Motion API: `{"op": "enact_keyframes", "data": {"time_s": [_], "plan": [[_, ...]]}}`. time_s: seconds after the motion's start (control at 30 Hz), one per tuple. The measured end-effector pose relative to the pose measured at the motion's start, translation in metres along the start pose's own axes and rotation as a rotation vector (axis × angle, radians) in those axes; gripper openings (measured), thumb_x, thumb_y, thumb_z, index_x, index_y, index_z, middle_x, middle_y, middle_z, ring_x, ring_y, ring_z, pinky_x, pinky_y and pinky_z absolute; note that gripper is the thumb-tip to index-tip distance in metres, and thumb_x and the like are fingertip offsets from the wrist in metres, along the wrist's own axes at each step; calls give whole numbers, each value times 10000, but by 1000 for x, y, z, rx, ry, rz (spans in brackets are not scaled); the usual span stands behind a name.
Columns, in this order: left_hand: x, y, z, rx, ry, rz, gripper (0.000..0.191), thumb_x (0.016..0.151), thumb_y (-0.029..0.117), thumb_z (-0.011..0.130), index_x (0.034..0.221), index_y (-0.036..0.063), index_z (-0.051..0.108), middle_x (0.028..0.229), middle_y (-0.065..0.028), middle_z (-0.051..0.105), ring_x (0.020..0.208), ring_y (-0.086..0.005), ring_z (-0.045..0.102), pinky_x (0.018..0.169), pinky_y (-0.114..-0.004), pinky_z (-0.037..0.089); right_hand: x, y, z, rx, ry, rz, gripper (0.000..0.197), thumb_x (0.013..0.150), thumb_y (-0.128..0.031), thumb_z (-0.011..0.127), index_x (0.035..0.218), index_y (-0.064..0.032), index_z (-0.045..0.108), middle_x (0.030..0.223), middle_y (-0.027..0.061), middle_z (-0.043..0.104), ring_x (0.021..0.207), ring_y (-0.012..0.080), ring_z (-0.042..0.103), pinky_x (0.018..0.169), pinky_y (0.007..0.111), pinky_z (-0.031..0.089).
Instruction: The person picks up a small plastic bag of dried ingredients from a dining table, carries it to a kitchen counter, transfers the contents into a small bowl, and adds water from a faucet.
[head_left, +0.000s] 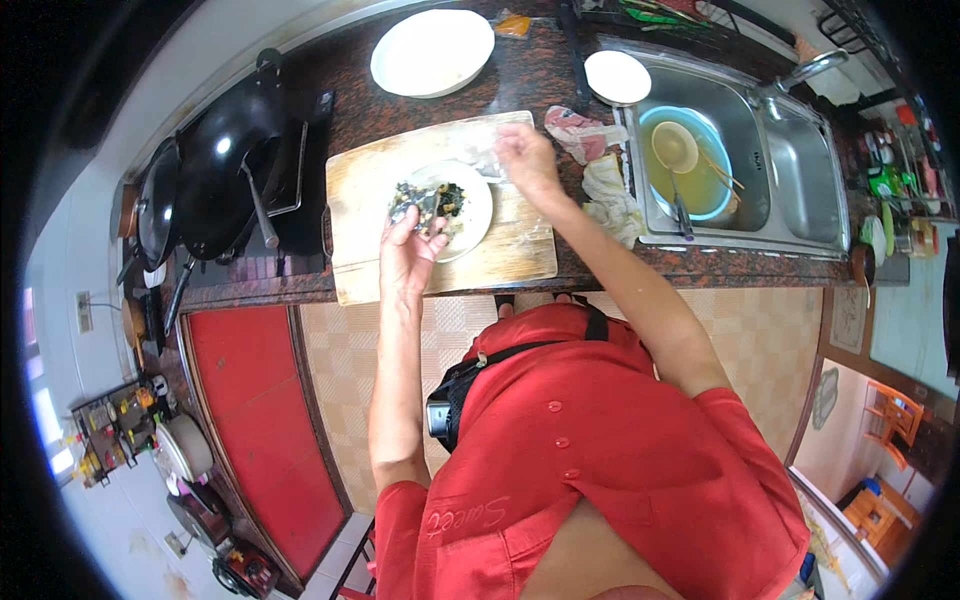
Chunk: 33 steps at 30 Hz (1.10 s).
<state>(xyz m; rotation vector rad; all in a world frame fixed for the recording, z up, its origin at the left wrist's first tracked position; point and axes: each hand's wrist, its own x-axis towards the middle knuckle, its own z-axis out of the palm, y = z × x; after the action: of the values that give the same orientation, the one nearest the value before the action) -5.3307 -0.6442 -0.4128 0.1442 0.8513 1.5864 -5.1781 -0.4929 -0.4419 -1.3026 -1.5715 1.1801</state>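
My left hand grips a packet of dark green food with pale yellow bits, which looks like a clear plastic bag. It is held over the left part of a white plate. More of the dark green food lies on that plate. My right hand is blurred above the back right of a wooden cutting board, its fingers curled. Clear plastic film lies close to its fingertips; whether the hand holds any cannot be told. The plate rests on the board.
A black wok with a ladle stands on the left. A large white dish is behind the board. Cloths lie between board and steel sink. In the sink, a blue basin holds cloudy water and utensils.
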Motion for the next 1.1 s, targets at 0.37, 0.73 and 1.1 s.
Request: {"op": "enact_keyframes", "data": {"time_s": [0.37,0.73,1.1], "plan": [[9,-11,26,43,120,5,402,778,61,613,1153,85,472,992,-98,594,791,-246,607,570,-341,549,26,16,-59,-472,53,-356,316,738,-156,640,1000,3,564,1036,176,546,946,298,533,856,369,416],[15,-21,49,45,203,-42,273,795,72,601,1057,49,529,914,-108,615,755,-224,616,556,-327,545,260,-24,-299,-724,339,-450,187,810,-197,510,909,-83,621,891,169,620,857,371,576,740,434,457],[1,-25,44,16,298,-35,329,788,64,596,1105,79,509,966,-95,606,775,-232,612,551,-330,538,334,-27,-313,-964,-428,-163,212,735,-89,567,942,-45,554,912,125,614,858,224,557,744,324,423]]}}
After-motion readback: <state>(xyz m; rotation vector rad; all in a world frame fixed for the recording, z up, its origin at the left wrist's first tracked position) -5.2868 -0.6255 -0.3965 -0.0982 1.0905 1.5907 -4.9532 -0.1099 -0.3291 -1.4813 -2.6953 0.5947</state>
